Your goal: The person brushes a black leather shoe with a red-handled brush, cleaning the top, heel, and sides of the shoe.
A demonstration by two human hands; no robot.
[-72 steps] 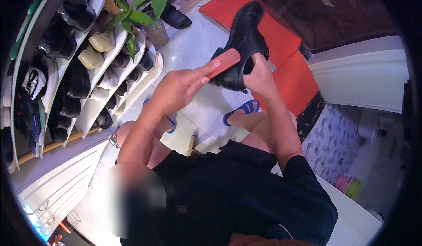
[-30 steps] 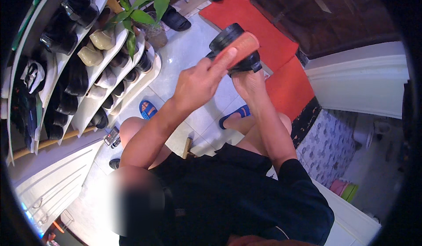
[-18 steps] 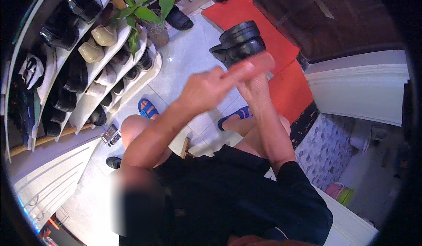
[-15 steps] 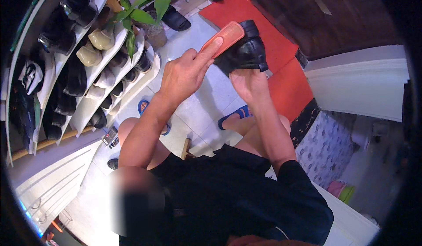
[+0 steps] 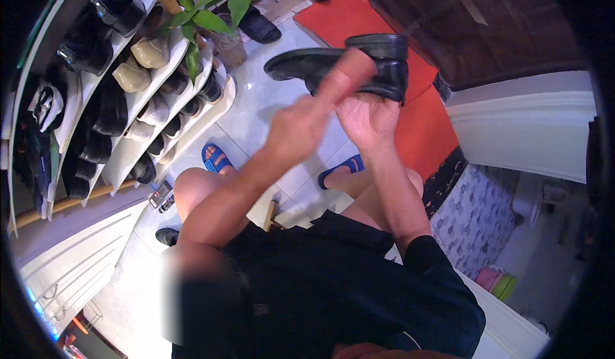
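My right hand (image 5: 369,120) holds a black leather shoe (image 5: 389,70) up from below, near its heel. The shoe's toe points left and its opening faces away from me. In my left hand (image 5: 298,127) is an orange-red, long-shaped shoe brush (image 5: 356,68), with my thumb or a finger stretched along its back. The brush lies across the shoe's side near the heel. Both the brush and my left hand are smeared by motion, and the brush's underside is hidden.
On the left stands a white shoe rack (image 5: 138,112) with several pairs. Beside it is a potted plant (image 5: 229,45), near a black slipper (image 5: 259,25). A red mat (image 5: 423,128) lies on the right. My feet wear blue sandals (image 5: 216,158). A small wooden piece (image 5: 271,213) is between my legs.
The shoe has turned so its toe now points left and its side shows. My left hand has moved right and slightly down with the brush, which now crosses the shoe near the heel.
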